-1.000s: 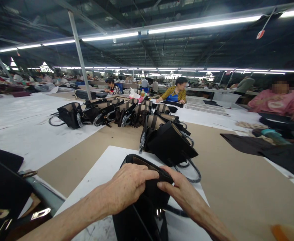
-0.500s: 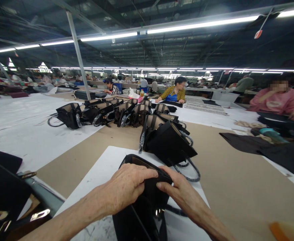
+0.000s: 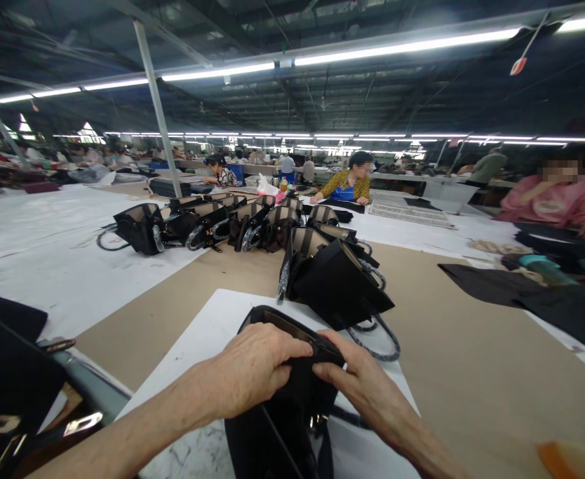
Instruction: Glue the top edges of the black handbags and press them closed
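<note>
A black handbag (image 3: 277, 432) with gold-coloured metal fittings stands in front of me on a white sheet (image 3: 193, 346). My left hand (image 3: 260, 362) reaches across its open top and grips the edge between thumb and fingers. On the right end of the same rim, my right hand (image 3: 350, 369) pinches the edge, thumb on the near side and fingers behind. Both hands are closed on the bag. Its lower part runs out of the view. Just beyond it lies another black handbag (image 3: 340, 286), tilted, with wrapped handles.
Several black handbags (image 3: 245, 223) with wrapped handles stand farther back on brown paper (image 3: 452, 346). More black bag parts (image 3: 8, 372) with gold hardware lie at the near left. Dark fabric pieces (image 3: 566, 313) are at the right. Co-workers sit across the table.
Both hands keep their hold on the handbag's rim, with only a very slight shift of the left hand. The view has moved a little; the other bags stay put.
</note>
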`<state>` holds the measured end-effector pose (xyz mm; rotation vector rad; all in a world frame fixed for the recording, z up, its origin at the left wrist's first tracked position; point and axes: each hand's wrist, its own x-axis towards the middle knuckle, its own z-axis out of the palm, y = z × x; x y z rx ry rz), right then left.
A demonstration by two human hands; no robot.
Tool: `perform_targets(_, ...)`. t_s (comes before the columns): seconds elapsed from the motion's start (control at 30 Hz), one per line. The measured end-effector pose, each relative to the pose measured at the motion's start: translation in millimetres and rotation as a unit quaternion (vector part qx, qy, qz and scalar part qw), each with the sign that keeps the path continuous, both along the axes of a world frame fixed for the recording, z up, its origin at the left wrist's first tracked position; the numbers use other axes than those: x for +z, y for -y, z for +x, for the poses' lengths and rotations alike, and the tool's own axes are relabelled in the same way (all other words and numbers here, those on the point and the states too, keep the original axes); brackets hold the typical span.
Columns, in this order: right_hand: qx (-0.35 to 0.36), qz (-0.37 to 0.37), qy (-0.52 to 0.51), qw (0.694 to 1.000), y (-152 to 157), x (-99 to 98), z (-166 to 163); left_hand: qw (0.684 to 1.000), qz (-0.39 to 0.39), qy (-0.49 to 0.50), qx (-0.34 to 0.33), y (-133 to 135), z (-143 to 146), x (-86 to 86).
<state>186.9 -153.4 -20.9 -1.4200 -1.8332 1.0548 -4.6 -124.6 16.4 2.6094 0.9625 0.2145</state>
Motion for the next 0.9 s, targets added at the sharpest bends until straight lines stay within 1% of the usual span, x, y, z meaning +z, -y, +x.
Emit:
perform_targets(0.13, 0.017, -0.005, -0.023, 1.000, 0.1, 3.9, 0.0, 1.000, 0.004, -0.016, -0.021, -3.0, 0.3, 1.8)
perform_targets(0.2, 0.034, -0.005, -0.032, 0.999, 0.4, 6.3, 0.1, 1.000, 0.008, -0.020, -0.015, -4.8, 0.4, 0.9)
perform_targets(0.27, 0.046, 0.013, -0.023, 0.999, 0.5, 6.8, 0.1, 1.000, 0.003, -0.019, 0.007, -6.6, 1.4, -0.8)
perform_targets(0.3, 0.041, 0.031, -0.006, 0.999, 0.4, 6.1, -0.1, 1.000, -0.001, -0.020, 0.023, -7.5, 2.5, -1.8)
perform_targets(0.37, 0.006, 0.087, 0.046, 0.995, -0.3, 3.5, -1.4, 0.998, -0.013, -0.026, 0.060, -9.0, 5.7, -3.7)
perform_targets(0.47, -0.047, 0.174, 0.142, 0.973, -2.5, -0.1, -6.1, 0.993, -0.025, -0.043, 0.111, -10.3, 12.1, -6.5)
perform_targets(0.57, -0.042, 0.204, 0.237, 0.949, -6.1, -0.8, -13.6, 0.985, -0.013, -0.066, 0.157, -10.2, 17.0, -8.6)
perform_targets(0.63, -0.030, 0.214, 0.273, 0.938, -8.6, -1.3, -18.3, 0.978, 0.002, -0.086, 0.192, -9.8, 18.3, -8.6)
perform_targets(0.73, -0.021, 0.240, 0.260, 0.935, -10.7, -4.3, -21.3, 0.972, 0.016, -0.094, 0.213, -8.9, 18.2, -6.0)
perform_targets(0.9, -0.036, 0.249, 0.218, 0.943, -11.6, -11.2, -13.9, 0.975, 0.041, -0.089, 0.201, -4.2, 11.2, -1.0)
